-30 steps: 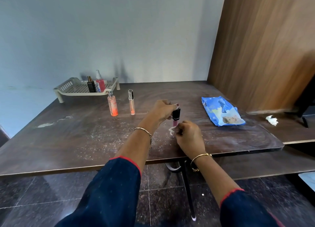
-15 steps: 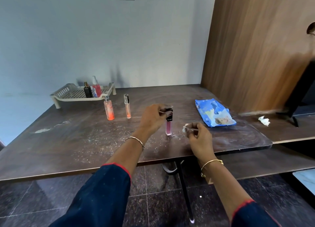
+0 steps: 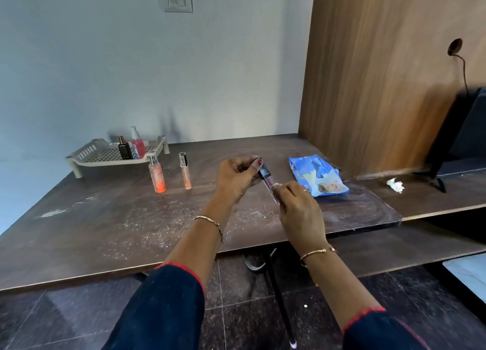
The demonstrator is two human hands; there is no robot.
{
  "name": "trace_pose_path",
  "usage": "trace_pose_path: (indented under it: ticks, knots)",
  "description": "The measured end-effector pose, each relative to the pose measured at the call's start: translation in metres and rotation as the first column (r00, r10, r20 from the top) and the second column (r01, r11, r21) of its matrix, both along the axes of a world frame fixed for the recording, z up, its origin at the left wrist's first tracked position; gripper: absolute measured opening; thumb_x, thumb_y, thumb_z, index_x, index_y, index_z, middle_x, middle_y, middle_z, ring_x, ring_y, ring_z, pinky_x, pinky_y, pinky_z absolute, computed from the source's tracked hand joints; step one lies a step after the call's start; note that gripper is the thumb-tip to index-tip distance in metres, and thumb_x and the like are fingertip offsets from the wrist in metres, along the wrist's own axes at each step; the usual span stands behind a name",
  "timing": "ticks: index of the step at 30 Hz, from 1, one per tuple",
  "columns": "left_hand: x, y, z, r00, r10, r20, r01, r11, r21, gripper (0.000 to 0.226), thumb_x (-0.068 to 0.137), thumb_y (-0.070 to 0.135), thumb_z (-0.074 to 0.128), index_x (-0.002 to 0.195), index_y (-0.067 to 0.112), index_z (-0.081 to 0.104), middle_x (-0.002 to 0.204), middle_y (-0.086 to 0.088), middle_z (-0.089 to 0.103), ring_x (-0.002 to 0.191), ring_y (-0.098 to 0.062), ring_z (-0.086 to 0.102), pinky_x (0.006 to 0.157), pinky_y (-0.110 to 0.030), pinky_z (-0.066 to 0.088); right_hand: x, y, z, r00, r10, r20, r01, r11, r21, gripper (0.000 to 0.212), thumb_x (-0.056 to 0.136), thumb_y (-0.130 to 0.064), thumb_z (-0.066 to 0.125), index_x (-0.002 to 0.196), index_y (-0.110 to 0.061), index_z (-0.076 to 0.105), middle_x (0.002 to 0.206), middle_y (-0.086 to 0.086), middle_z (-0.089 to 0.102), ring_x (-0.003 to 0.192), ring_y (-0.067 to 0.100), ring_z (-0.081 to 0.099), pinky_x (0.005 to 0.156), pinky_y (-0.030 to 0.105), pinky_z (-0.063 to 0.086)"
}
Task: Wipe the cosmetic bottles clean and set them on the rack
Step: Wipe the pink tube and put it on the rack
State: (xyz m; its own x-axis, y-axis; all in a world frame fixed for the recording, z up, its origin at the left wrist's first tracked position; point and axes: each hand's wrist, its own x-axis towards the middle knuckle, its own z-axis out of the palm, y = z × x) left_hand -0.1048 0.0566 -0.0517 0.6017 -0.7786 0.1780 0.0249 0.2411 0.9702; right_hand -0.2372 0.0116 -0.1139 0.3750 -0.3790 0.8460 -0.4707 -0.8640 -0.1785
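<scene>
Over the table [image 3: 105,231], well to the right of the rack [image 3: 86,155], you are holding the pink gloss tube [image 3: 268,181] tilted in the air. Your left hand [image 3: 236,178] is pinching its black cap [image 3: 263,170], and your right hand [image 3: 299,210] is clasping a wipe [image 3: 276,185] around the barrel. The tube is probably light, stiff and slick, so grip it at the cap.

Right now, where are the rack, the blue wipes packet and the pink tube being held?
rack [image 3: 85,152]: head view, its slatted left wall.
blue wipes packet [image 3: 315,176]: head view, middle of its top face.
pink tube [image 3: 268,181]: head view, clear body below the black cap.
</scene>
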Motion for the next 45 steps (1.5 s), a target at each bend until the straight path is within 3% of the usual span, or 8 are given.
trace_pose_path:
  ticks: [4,12,20,26,31,36,40,45]
  knots:
    - [0.002,0.004,-0.005,0.999,-0.032,-0.042,0.032,0.999,-0.009,0.018,0.087,0.004,0.063,0.103,-0.003,0.065,0.083,-0.012,0.067,0.076,-0.018,0.067,0.07,-0.027,0.06,-0.011,0.001,-0.014,0.996,0.09,0.003,-0.09,0.994,0.067,0.026,0.088,-0.016,0.045,0.094,-0.007,0.068,0.079,0.009,0.058,0.064,0.032,0.058,0.049,0.042,0.05]
    - [-0.005,-0.002,0.006,0.999,-0.036,0.036,0.035,0.999,0.018,0.01,0.087,0.004,0.063,0.095,0.004,0.068,0.082,-0.01,0.066,0.077,-0.019,0.066,0.073,-0.028,0.059,0.003,-0.007,0.003,0.998,0.051,0.031,-0.051,0.999,-0.011,0.014,0.086,-0.003,0.066,0.099,-0.005,0.069,0.087,0.011,0.061,0.066,0.032,0.058,0.053,0.039,0.05]
    - [0.013,0.008,-0.004,0.976,-0.084,-0.203,0.069,0.994,-0.08,0.011,0.087,0.003,0.061,0.095,0.003,0.067,0.086,-0.01,0.07,0.076,-0.015,0.069,0.073,-0.029,0.06,-0.017,0.006,-0.021,0.969,0.159,0.191,-0.195,0.963,0.185,0.018,0.08,0.003,0.068,0.095,-0.008,0.071,0.088,0.003,0.061,0.076,0.019,0.062,0.065,0.035,0.052]
    - [0.0,0.01,-0.006,0.829,-0.224,-0.513,0.093,0.959,-0.269,0.016,0.09,0.021,0.057,0.094,0.009,0.067,0.087,-0.003,0.071,0.071,-0.012,0.062,0.072,-0.029,0.053,0.001,0.024,0.002,0.929,0.244,0.277,-0.305,0.93,0.204,0.026,0.078,0.003,0.07,0.096,-0.015,0.073,0.086,-0.004,0.063,0.078,0.005,0.06,0.071,0.02,0.049]
    - [-0.013,0.005,-0.013,0.738,-0.275,-0.616,0.154,0.958,-0.243,0.026,0.086,0.035,0.059,0.09,0.01,0.054,0.069,-0.007,0.049,0.053,-0.015,0.053,0.051,-0.025,0.052,0.009,0.022,0.013,0.948,0.176,0.264,-0.221,0.963,0.152,0.023,0.077,0.001,0.068,0.093,-0.015,0.071,0.081,-0.001,0.063,0.075,0.019,0.062,0.066,0.033,0.049]
    - [-0.02,0.001,-0.022,0.647,-0.427,-0.632,0.232,0.899,-0.371,0.015,0.087,0.016,0.055,0.089,0.003,0.063,0.073,-0.009,0.069,0.067,-0.018,0.069,0.07,-0.03,0.059,0.022,0.005,0.044,0.953,0.167,0.252,-0.189,0.98,0.064,0.014,0.08,-0.008,0.05,0.078,-0.007,0.064,0.074,0.007,0.058,0.065,0.027,0.055,0.057,0.039,0.047]
    - [-0.021,0.0,-0.027,0.66,-0.447,-0.604,0.252,0.889,-0.382,0.022,0.087,0.018,0.055,0.102,0.006,0.064,0.087,-0.008,0.073,0.083,-0.017,0.07,0.09,-0.032,0.052,0.031,-0.009,0.054,0.962,0.147,0.232,-0.166,0.984,0.064,0.021,0.082,-0.008,0.048,0.089,-0.008,0.068,0.079,0.007,0.059,0.069,0.027,0.056,0.062,0.039,0.047]
    - [-0.017,-0.004,-0.028,0.567,-0.448,-0.692,0.197,0.889,-0.414,0.026,0.079,0.016,0.058,0.1,0.001,0.061,0.074,-0.01,0.069,0.063,-0.016,0.069,0.061,-0.027,0.059,0.026,-0.004,0.026,0.963,0.189,0.191,-0.199,0.979,0.034,0.023,0.084,-0.011,0.047,0.094,-0.008,0.068,0.078,0.009,0.056,0.066,0.029,0.055,0.057,0.041,0.048]
